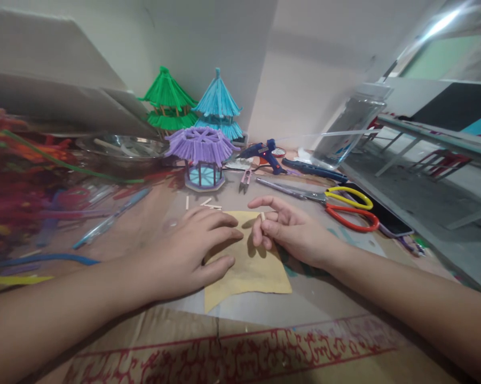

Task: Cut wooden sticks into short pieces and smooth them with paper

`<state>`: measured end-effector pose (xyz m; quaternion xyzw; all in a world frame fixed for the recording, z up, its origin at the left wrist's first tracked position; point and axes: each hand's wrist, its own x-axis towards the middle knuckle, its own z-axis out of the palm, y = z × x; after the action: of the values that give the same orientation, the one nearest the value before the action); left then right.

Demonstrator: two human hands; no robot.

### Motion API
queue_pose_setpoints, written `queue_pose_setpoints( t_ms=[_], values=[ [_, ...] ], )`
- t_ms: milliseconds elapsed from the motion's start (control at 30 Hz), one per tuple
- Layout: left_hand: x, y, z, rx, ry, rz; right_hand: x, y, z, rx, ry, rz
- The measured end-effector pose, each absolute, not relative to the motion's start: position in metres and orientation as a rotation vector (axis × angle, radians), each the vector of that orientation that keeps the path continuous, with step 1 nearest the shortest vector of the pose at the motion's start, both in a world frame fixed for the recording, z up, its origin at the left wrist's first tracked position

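Note:
My left hand [210, 245] rests palm down over the left part of a yellow sheet [250, 274], its fingers apart and nothing seen in them. Above the sheet's right side, my right hand [284, 229] pinches a small wooden stick piece [263, 216] between thumb and fingers, with the index finger stretched out. Several short stick pieces [211, 205] lie just past my left fingertips. Behind them stands a small pavilion model [202, 152] with a purple roof and a light blue floor.
Green [168, 98] and light blue [218, 104] pagoda models stand behind. A glue gun [266, 154], small snips [245, 180], scissors [324, 197], and a phone [378, 213] lie at right. A metal bowl [120, 152] and blurred coloured stems [36, 197] are at left.

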<state>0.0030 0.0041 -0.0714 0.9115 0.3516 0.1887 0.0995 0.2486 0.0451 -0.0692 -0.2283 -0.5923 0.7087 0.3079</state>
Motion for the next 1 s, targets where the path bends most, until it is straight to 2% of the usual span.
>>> queue_pose_setpoints(
  t_ms=[800,1000],
  values=[
    [0.0025,0.0041,-0.0710,2.671,1.062,0.531,0.2472,0.0420,-0.0658,-0.653,-1.596,1.868],
    [0.0038,0.0046,-0.0699,2.672,1.072,0.535,0.2485,0.0382,-0.0603,-0.766,-1.596,1.638]
  ],
)
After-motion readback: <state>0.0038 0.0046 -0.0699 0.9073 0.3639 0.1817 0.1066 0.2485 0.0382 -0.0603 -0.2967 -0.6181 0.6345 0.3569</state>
